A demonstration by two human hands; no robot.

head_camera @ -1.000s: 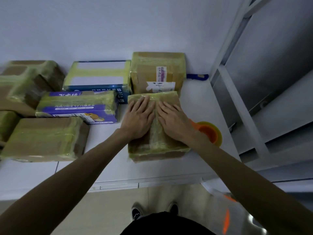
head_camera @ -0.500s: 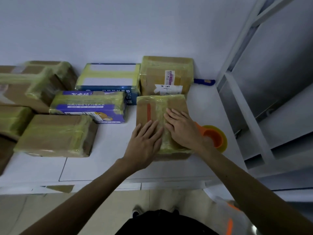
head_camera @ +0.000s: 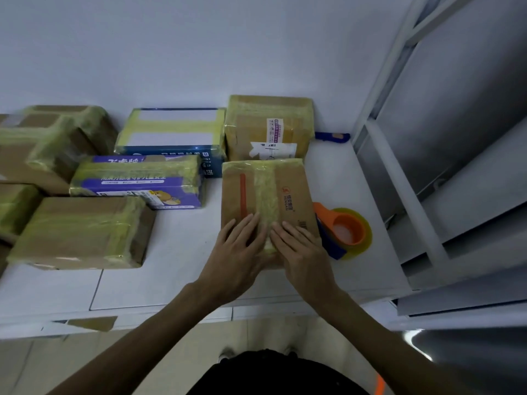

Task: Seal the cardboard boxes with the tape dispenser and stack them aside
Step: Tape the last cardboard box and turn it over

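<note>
The fingers [head_camera: 248, 230] of both hands lie straight and flat, gripping nothing. They press the near end of the tape strip [head_camera: 266, 192] on the box [head_camera: 291, 183], with the left hand [head_camera: 236, 253] left of the strip and the right hand [head_camera: 303, 253] right of it. The box lies on the desk [head_camera: 176, 252] straight ahead, and its long axis and the strip point away toward the wall. The tape dispenser [head_camera: 349, 229] sits just right of the box, nearer the right hand, possibly touching it.
</note>
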